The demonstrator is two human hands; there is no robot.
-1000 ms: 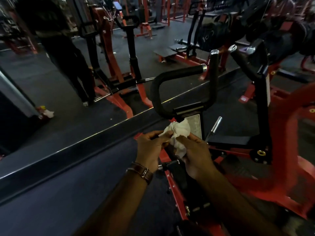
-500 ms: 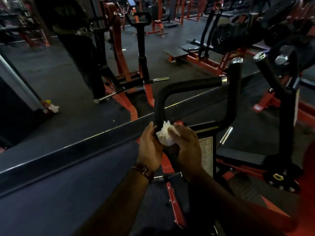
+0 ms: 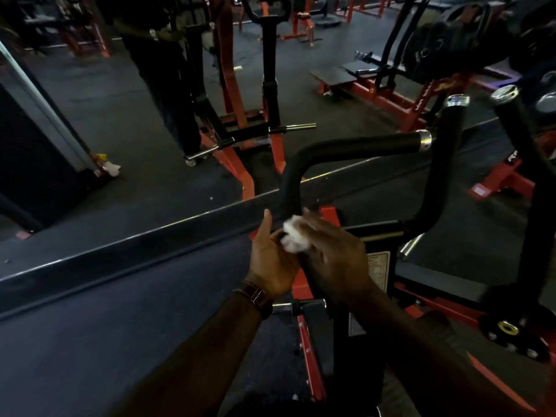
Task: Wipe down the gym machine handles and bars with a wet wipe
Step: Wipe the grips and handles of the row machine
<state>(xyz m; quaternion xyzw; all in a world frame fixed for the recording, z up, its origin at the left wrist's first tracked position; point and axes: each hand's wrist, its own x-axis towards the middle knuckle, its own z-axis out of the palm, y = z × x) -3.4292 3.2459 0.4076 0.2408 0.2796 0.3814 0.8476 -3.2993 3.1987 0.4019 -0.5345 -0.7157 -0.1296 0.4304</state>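
Note:
A crumpled white wet wipe (image 3: pixel 293 238) sits between my two hands at the foot of the black padded handle bar (image 3: pixel 355 147) of a red gym machine. My left hand (image 3: pixel 272 261) cups the wipe from the left, thumb pointing up, fingers curled under it. My right hand (image 3: pixel 334 254) lies over the wipe from the right with its fingers stretched across it; motion blur hides the fingertips. The bar rises just behind the hands, bends right and ends in a chrome cap. A second upright grip (image 3: pixel 446 152) stands to its right.
Another black grip (image 3: pixel 517 124) rises at the far right. A chrome peg (image 3: pixel 410 246) juts out right of my hands. A person (image 3: pixel 162 70) stands at the upper left beside a red machine (image 3: pixel 270 127). Weight plates (image 3: pixel 445 49) hang at the upper right. A floor ledge (image 3: pixel 120 245) crosses the left.
The view has moved closer to the handle bar. My hands carried the wipe up to the bar's foot, and my right fingers went from pinching it to lying over it.

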